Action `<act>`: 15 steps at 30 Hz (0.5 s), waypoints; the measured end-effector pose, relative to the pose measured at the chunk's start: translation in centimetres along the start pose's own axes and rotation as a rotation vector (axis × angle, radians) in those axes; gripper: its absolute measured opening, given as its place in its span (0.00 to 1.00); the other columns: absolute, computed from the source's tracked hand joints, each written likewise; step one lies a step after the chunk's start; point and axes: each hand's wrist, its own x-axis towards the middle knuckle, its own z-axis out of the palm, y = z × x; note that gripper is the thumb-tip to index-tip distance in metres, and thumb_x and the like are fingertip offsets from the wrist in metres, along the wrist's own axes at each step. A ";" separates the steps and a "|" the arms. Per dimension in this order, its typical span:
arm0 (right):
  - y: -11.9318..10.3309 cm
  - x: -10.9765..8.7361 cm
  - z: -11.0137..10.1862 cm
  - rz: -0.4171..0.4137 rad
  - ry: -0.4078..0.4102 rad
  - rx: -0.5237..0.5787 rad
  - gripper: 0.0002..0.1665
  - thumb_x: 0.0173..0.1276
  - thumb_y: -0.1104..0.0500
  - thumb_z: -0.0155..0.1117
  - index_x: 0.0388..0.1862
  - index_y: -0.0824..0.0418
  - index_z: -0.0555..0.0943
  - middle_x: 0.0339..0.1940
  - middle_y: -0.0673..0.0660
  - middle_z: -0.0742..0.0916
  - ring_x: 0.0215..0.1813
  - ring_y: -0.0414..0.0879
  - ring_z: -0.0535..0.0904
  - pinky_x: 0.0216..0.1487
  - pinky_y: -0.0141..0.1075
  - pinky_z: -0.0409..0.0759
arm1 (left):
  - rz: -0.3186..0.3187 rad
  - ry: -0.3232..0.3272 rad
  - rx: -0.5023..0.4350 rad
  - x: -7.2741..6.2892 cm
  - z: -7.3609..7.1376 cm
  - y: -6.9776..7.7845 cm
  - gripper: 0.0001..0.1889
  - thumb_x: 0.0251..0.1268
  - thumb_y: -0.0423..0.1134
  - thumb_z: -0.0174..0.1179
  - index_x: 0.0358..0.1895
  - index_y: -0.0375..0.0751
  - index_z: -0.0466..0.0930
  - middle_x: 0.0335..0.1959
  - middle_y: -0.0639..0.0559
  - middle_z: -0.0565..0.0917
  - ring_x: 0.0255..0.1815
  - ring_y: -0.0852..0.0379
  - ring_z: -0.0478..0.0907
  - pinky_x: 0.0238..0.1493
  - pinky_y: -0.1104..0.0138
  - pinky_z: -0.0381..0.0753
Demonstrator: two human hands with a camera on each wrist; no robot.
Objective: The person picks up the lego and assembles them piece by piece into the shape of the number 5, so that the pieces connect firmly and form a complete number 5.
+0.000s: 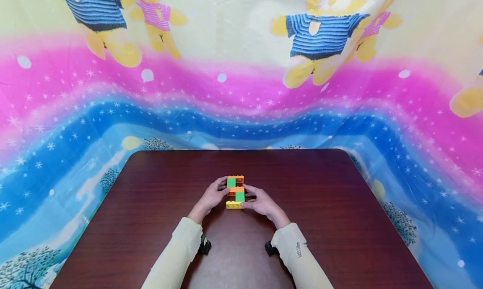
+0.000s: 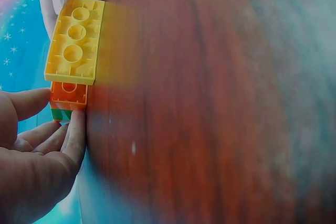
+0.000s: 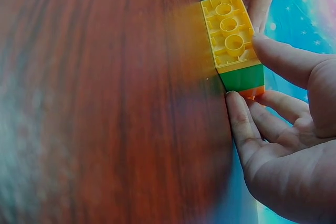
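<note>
An S-shaped stack of toy building blocks lies on its side between my hands. From near to far in the head view come a yellow block, a green block, an orange block, another green block and a far orange block. My left hand grips the stack's left side, thumb at the middle orange block and fingers farther back. On the right side, my right hand holds it with the thumb at the yellow block. Both wrist views show the yellow block's hollow underside.
The dark red-brown wooden table has rounded far corners. Behind and beside it hangs a colourful cloth printed with bears, snowflakes and trees. A black wrist device sits at the left sleeve, with another at the right.
</note>
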 end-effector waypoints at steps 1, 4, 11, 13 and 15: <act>0.0 0.0 0.0 -0.004 0.001 -0.004 0.47 0.70 0.55 0.73 0.83 0.51 0.62 0.75 0.61 0.76 0.71 0.58 0.74 0.62 0.47 0.83 | 0.000 0.000 0.000 0.0 0.0 0.0 0.30 0.81 0.37 0.55 0.81 0.42 0.59 0.76 0.39 0.69 0.75 0.38 0.68 0.71 0.46 0.74; -0.1 -0.1 0.0 -0.003 0.001 -0.001 0.47 0.70 0.55 0.73 0.83 0.50 0.62 0.75 0.61 0.75 0.72 0.58 0.74 0.62 0.47 0.83 | -0.002 -0.001 0.002 0.1 0.0 0.0 0.31 0.81 0.37 0.55 0.81 0.42 0.59 0.76 0.39 0.69 0.74 0.38 0.68 0.71 0.46 0.74; 0.1 0.1 0.0 -0.003 0.011 0.010 0.47 0.70 0.55 0.73 0.83 0.50 0.62 0.73 0.60 0.76 0.71 0.57 0.75 0.61 0.46 0.84 | -0.002 -0.003 0.001 0.0 0.0 0.2 0.31 0.81 0.37 0.54 0.81 0.41 0.58 0.76 0.37 0.69 0.75 0.38 0.68 0.71 0.46 0.74; 0.1 0.1 0.0 -0.010 0.015 0.004 0.47 0.70 0.56 0.73 0.83 0.50 0.63 0.73 0.60 0.76 0.71 0.57 0.75 0.62 0.46 0.83 | -0.002 -0.003 -0.002 0.0 0.0 0.3 0.31 0.81 0.38 0.55 0.81 0.41 0.58 0.76 0.37 0.70 0.75 0.38 0.68 0.71 0.46 0.74; 0.1 0.1 0.0 -0.010 0.015 0.004 0.47 0.69 0.56 0.73 0.83 0.50 0.63 0.73 0.60 0.77 0.71 0.57 0.75 0.63 0.47 0.83 | -0.006 -0.002 -0.005 -0.1 0.0 0.2 0.31 0.81 0.38 0.55 0.82 0.41 0.58 0.76 0.37 0.70 0.75 0.38 0.69 0.71 0.46 0.73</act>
